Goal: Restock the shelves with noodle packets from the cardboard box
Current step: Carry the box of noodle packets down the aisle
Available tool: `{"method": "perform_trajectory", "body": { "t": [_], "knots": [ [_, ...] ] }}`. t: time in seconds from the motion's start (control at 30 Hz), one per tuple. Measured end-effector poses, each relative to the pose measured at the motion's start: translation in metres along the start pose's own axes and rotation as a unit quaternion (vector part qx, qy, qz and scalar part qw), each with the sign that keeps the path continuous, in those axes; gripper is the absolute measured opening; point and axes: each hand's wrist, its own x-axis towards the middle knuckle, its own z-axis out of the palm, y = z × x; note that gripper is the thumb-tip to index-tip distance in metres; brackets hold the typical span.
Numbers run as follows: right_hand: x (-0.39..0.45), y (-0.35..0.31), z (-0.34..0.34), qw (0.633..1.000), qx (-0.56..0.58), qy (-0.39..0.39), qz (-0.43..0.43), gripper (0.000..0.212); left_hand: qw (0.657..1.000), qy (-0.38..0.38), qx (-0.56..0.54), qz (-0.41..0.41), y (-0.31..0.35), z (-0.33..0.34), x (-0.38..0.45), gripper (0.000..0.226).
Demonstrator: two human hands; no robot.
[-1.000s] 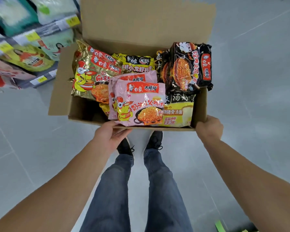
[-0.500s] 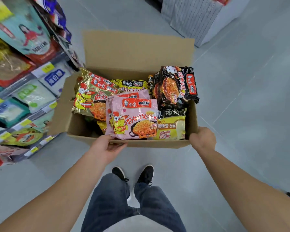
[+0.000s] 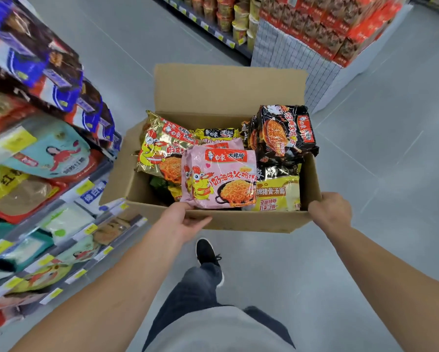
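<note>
Between the store shelves (image 3: 61,189) on the left and a red stacked display (image 3: 340,29) ahead, a person is carrying an open cardboard box (image 3: 228,90) above the grey floor. Left hand (image 3: 185,222) is cupping the box's near wall from beneath; right hand (image 3: 330,212) is clenching its near right corner. Inside are lying pink noodle packets (image 3: 221,179), a gold packet (image 3: 160,151), a black packet (image 3: 284,133) and a yellow one (image 3: 279,194).

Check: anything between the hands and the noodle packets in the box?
Nothing visible. Both hands, left and right, grip the cardboard box at its near edge. Its flaps are open, and the pink packet lies exposed on top, just beyond the left hand.
</note>
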Motion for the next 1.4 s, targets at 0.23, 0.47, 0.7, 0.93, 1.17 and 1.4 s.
{"method": "perform_trajectory", "body": {
  "t": [0.23, 0.47, 0.7, 0.93, 1.17, 1.4],
  "knots": [
    [0.09, -0.116, -0.032, 1.0, 0.01, 0.003, -0.02, 0.014, 1.0, -0.004, -0.012, 0.003, 0.117, 0.083, 0.015, 0.012],
    [0.217, -0.222, -0.052, 0.998, 0.01, -0.008, -0.067, 0.015, 0.998, -0.005, -0.06, 0.016, 0.211, 0.179, 0.056, 0.016],
    [0.357, -0.336, -0.08, 0.989, -0.048, -0.036, -0.135, 0.012, 0.988, -0.003, -0.153, 0.036, 0.294, 0.282, 0.09, 0.01],
    [0.453, -0.475, -0.088, 0.979, -0.081, -0.054, -0.178, 0.01, 0.978, 0.024, -0.2, 0.046, 0.404, 0.345, 0.124, 0.009],
    [0.526, -0.634, -0.05, 0.974, -0.078, -0.076, -0.199, 0.007, 0.967, 0.034, -0.245, 0.057, 0.55, 0.365, 0.188, 0.009],
    [0.583, -0.813, -0.021, 0.965, -0.111, -0.057, -0.231, 0.008, 0.967, 0.047, -0.241, 0.063, 0.727, 0.387, 0.224, 0.01]
  ]
}}
